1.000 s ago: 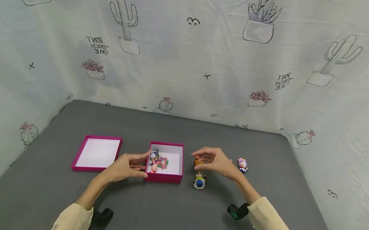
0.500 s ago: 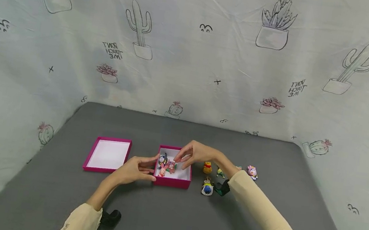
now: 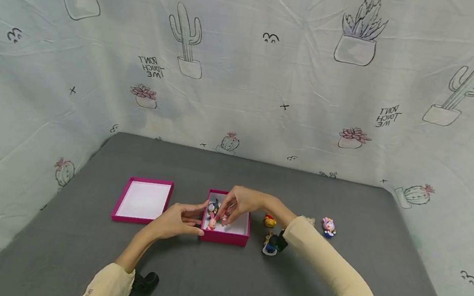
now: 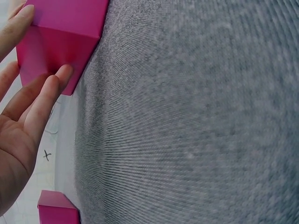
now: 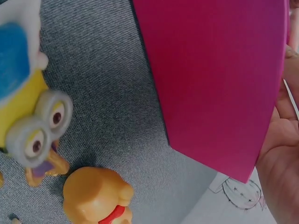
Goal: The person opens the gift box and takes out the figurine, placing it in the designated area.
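Observation:
An open magenta box [image 3: 225,238] with a white inside holds several small figurines, among them a pink rabbit-like one [image 3: 212,224] and a dark-and-grey one [image 3: 211,208]. My left hand [image 3: 178,221] touches the box's left side, its fingers extended against the wall in the left wrist view and the thumb near the front corner. Inside the box, my right hand [image 3: 243,203] has thumb and fingers bent around a pink figurine [image 3: 223,219], mostly covered by them. In the right wrist view the magenta wall hides these fingertips.
The magenta-rimmed lid [image 3: 143,200] lies left of the box, white inside up. Right of the box are a yellow bear figurine [image 3: 270,221], a goggled yellow figurine [image 5: 39,126], a beige one [image 3: 310,221] and a pink-eared one [image 3: 328,227]. A cactus-print cloth [image 3: 235,93] hangs behind.
My right hand has moved left from above the yellow bear figurine into the box, then lower onto the pink figurine. My left hand stays at the box. The head view has shifted slightly.

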Tool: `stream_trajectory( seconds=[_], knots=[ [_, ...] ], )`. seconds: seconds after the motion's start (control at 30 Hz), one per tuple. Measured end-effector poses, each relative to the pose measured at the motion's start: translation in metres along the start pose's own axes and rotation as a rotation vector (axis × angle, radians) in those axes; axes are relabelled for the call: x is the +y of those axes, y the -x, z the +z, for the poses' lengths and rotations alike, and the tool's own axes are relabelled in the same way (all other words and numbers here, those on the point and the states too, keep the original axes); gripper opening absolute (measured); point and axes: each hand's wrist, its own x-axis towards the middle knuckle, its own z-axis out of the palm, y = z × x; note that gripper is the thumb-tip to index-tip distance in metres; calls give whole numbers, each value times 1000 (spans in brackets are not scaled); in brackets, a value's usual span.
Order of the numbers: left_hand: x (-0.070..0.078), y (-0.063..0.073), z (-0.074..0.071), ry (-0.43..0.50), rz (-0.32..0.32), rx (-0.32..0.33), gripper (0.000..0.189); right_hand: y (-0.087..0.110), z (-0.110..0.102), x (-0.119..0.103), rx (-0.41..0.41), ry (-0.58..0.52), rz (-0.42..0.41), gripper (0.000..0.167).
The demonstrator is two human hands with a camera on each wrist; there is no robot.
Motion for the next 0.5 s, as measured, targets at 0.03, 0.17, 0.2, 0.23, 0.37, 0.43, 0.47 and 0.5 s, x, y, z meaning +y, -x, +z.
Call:
stream_trajectory(
  seconds=[0.03, 0.17, 0.2, 0.23, 0.37, 0.43, 0.47, 0.5],
  knots=[
    [0, 0, 0, 3, -2, 0, 76, -1, 0, 0, -2, 17, -3, 22],
    [0, 0, 1, 7, -6, 1, 76, -3, 3, 1, -10, 55, -17, 21],
    [0, 0, 1, 5, -7, 1, 76, -4, 4, 1, -7, 64, -21, 19],
    [0, 0, 1, 2, -9, 2, 76, -3, 4, 2, -1, 76, -24, 18],
    [0, 0, 3, -8, -10, 5, 76, 1, 3, 2, 32, 134, -56, 15],
    [1, 0, 3, -10, -12, 8, 76, 3, 1, 2, 53, 163, -69, 17],
    [1, 0, 3, -10, -11, 9, 76, 4, 1, 1, 64, 169, -69, 19],
    [1, 0, 3, -13, -11, 11, 76, 5, 0, 1, 71, 184, -63, 21]
  ],
)
